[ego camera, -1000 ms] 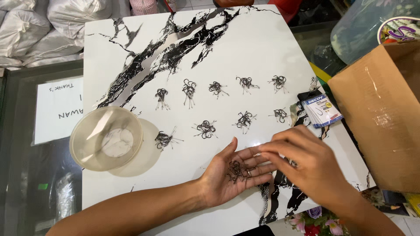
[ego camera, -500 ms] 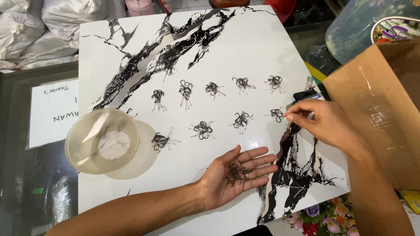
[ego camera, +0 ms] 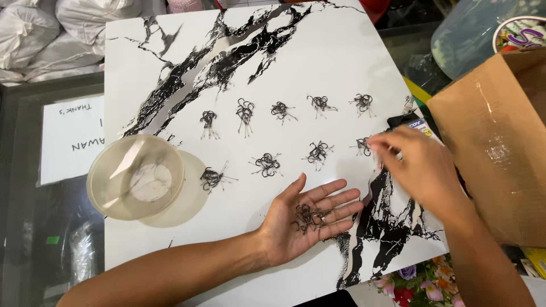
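the small dark hooks [ego camera: 310, 217] lie in a loose heap on the palm of the left hand [ego camera: 304, 219], which rests palm up and spread flat on the near part of the marbled white board [ego camera: 352, 51]. the right hand [ego camera: 418, 170] reaches to the right end of the nearer row, its fingertips [ego camera: 376, 145] pressed together at a small bunch of hooks [ego camera: 362, 145]; whether they pinch a hook there cannot be told. this looks like the sorting step, hooks being counted out of the palm into little bunches, and the next move seems to call for a fine pick from the tangled heap without snagging the rest. the other bunches sit apart in two rows: five in the far row, such as one [ego camera: 245, 111], and the nearer row running left to one [ego camera: 212, 178] beside the tub. the clear plastic tub [ego camera: 135, 177] stands at the left edge on its lid [ego camera: 190, 204], and looks nearly empty. a cardboard box [ego camera: 500, 142] stands open at the right, its contents hidden.
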